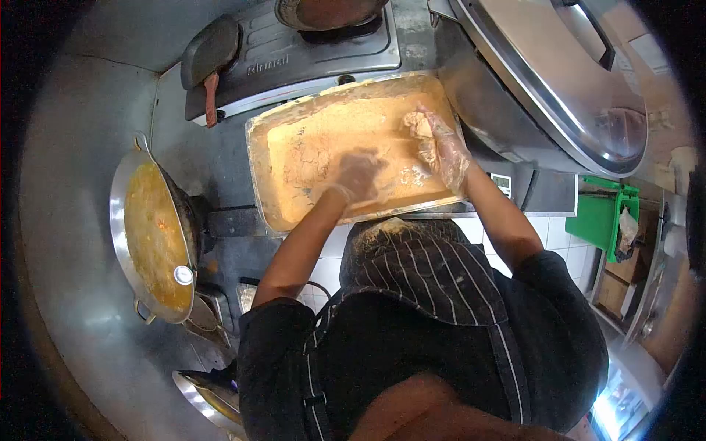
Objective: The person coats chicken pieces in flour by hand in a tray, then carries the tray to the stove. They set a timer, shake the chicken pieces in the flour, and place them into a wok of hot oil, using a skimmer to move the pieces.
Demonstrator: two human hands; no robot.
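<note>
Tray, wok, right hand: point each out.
tray [273, 158], head view, bare floured left side
wok [151, 235], head view, yellow liquid surface
right hand [440, 147], head view, gloved back of hand

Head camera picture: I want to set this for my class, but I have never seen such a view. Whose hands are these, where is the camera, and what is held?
The camera sits on the person's head and looks down, so you see their own apron and arms. Both hands wear thin clear gloves. The left hand presses into pale crumbs in a metal tray. The right hand has its grip on a crumb-coated lump. Beside the tray sit a wok of orange liquid and a gas stove.
</note>
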